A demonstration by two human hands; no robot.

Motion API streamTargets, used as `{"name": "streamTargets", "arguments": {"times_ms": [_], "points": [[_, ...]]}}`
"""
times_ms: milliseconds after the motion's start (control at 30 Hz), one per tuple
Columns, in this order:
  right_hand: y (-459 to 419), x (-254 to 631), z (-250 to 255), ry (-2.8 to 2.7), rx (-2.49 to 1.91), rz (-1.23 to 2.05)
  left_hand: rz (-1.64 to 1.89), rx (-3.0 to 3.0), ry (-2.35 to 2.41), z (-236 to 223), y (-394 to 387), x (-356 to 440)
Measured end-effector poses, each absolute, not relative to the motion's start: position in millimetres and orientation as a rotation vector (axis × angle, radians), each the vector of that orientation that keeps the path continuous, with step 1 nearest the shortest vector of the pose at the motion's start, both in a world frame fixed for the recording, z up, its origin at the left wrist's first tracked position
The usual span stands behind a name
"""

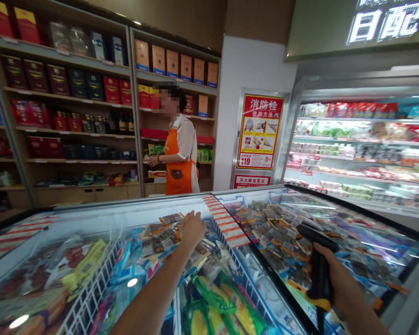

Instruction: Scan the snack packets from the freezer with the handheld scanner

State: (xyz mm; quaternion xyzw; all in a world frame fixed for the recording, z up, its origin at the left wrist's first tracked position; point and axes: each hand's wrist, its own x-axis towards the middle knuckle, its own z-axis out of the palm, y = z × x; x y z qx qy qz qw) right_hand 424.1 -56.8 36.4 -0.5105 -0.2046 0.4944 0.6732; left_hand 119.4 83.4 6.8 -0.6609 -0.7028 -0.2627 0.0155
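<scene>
Packets [157,243] lie left of the striped divider [226,221]; over them, near its edge, the left hand [193,228] half-curls, its hold unclear. Across open air, right of that divider, the right hand [335,269] grips a scanner [320,277].

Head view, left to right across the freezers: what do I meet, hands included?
Striped strip, yellow-green packet, light-blue packaging, left hand, second striped strip, right hand holding a black scanner.
</scene>
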Motion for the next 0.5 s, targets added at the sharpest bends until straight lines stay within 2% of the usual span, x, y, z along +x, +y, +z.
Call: {"name": "streamTargets", "arguments": {"times_ms": [133, 333, 500], "points": [[-54.4, 415.5, 36.6, -0.498, -1.153, 1.127, -0.662, -2.168, -2.198, -8.1, 78.8, 101.0], [-54.9, 411.0, 38.8, -0.544, -1.162, 1.11, -0.546, -2.582, -1.89, -11.7, 77.0, 125.0], [-55.3, 405.9, 39.7, -0.591, -1.151, 1.123, -0.627, -2.288, -2.102, -24.2, 56.0, 153.1]]}}
